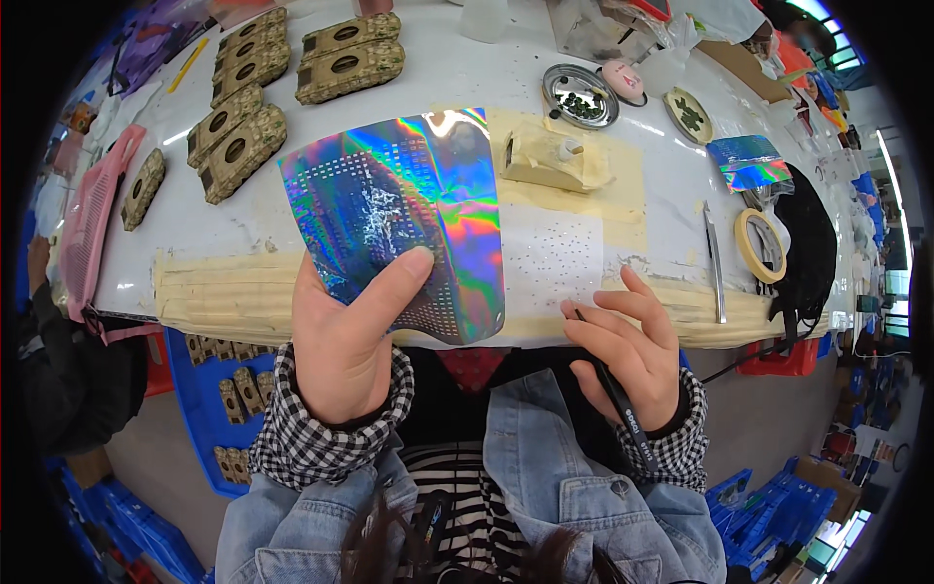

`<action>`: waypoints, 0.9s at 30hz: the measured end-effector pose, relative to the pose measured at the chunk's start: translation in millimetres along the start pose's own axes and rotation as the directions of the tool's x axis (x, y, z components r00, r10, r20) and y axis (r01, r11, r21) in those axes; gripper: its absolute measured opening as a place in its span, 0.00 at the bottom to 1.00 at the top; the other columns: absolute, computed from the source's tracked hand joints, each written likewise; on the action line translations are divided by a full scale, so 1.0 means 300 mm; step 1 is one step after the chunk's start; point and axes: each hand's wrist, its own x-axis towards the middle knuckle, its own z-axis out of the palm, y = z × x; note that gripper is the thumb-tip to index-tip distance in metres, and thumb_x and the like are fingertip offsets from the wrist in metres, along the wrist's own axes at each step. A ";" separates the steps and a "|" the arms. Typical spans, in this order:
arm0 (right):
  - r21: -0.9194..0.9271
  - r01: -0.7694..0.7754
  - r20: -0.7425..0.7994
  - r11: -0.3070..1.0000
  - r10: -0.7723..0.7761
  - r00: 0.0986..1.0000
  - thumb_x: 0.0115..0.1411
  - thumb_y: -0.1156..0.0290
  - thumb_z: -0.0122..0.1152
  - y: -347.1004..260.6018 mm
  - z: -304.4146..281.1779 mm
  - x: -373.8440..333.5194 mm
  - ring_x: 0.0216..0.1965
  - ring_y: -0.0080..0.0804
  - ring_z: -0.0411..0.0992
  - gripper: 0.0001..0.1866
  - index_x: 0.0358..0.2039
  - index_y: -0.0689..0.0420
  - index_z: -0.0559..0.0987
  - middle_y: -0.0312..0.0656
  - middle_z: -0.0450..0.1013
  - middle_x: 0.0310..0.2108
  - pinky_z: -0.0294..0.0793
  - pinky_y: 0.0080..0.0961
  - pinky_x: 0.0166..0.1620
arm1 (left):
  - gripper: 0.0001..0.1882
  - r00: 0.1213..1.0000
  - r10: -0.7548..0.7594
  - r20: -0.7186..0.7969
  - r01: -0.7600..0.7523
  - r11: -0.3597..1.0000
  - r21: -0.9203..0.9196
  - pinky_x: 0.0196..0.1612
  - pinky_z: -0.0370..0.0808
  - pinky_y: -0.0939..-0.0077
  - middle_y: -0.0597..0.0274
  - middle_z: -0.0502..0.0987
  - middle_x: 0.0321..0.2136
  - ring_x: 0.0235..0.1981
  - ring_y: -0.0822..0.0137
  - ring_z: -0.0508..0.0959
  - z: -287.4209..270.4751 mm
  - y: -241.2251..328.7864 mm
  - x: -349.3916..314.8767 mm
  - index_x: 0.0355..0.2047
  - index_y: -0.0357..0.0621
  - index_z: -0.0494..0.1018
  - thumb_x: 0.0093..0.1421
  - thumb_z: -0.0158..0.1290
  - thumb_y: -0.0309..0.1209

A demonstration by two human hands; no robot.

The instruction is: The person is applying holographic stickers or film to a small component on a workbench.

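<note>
My left hand grips the lower left of a shiny holographic sheet, thumb on top and fingers hidden behind. Rows of tiny cut squares cover much of the sheet, and its lower edge curls. In my right hand are slim black tweezers, slanting from the fingertips toward the wrist. Their tip is near the lower edge of a white paper dotted with tiny specks. Just behind that paper, a tape-covered block bears a small pale piece on its top.
Camouflage model hulls stand at the far left, with a pink basket beside them. To the right are a metal knife-like tool, a tape roll, a round dish of dark bits and a blue tray below the table.
</note>
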 end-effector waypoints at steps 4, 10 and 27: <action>0.091 -0.065 -0.104 0.994 0.075 0.992 0.54 0.71 0.66 -0.005 -0.002 -0.004 0.45 0.42 0.74 0.17 0.45 0.57 0.79 0.42 0.80 0.42 0.69 0.51 0.59 | 0.16 1.000 -0.009 0.026 0.010 1.000 -0.029 0.51 0.77 0.68 0.56 0.79 0.44 0.44 0.66 0.80 0.009 -0.002 0.004 0.50 0.34 0.70 0.61 0.54 0.18; 0.242 0.006 -0.260 0.970 0.059 0.964 0.53 0.66 0.71 -0.042 0.010 0.053 0.48 0.41 0.75 0.20 0.46 0.56 0.80 0.41 0.80 0.41 0.74 0.45 0.56 | 0.18 0.994 -0.092 0.050 0.093 0.996 -0.004 0.50 0.75 0.72 0.60 0.79 0.42 0.43 0.71 0.79 0.028 -0.023 0.001 0.50 0.37 0.69 0.59 0.57 0.17; 0.209 0.130 -0.288 0.969 -0.065 0.955 0.51 0.76 0.71 -0.063 0.053 0.116 0.44 0.44 0.78 0.19 0.44 0.64 0.81 0.53 0.76 0.44 0.79 0.40 0.53 | 0.21 0.990 -0.073 0.119 0.064 0.994 0.084 0.48 0.76 0.75 0.60 0.79 0.42 0.42 0.72 0.79 0.056 -0.038 -0.018 0.52 0.36 0.67 0.58 0.59 0.19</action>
